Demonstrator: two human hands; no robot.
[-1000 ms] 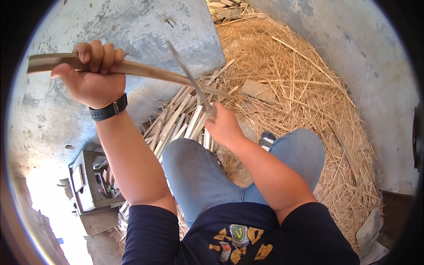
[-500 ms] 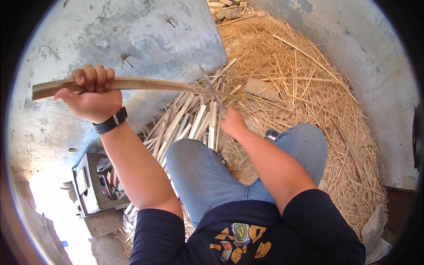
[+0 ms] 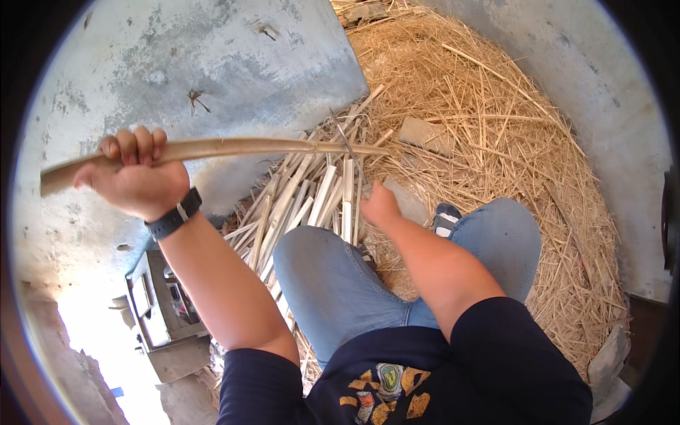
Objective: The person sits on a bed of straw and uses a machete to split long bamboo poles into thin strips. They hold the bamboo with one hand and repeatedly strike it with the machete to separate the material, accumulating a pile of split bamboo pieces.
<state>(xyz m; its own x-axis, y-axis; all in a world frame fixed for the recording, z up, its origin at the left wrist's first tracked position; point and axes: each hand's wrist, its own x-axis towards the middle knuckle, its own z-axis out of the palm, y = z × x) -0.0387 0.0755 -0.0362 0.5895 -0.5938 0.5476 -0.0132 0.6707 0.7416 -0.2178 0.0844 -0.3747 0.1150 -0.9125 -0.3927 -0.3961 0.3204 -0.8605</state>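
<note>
The long cane strip [image 3: 212, 150] lies nearly level across the frame's upper left. The left hand [image 3: 134, 185] is fisted round its left end. The right hand [image 3: 379, 205], closed on a thin blade [image 3: 347, 145], meets it at its right end.

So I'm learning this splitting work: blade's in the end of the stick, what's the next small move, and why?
Probably press the blade further along the stick. It sits only at the far tip, the left hand holds the other end level, and the right hand holds the blade's handle.

The person wears a dark navy short-sleeved shirt [image 3: 453, 368] with a yellow-and-grey printed emblem on the chest, and light blue jeans [image 3: 333, 283]. A black wristwatch [image 3: 173, 216] circles the left wrist. One dark shoe [image 3: 445, 218] with pale stripes shows.
</note>
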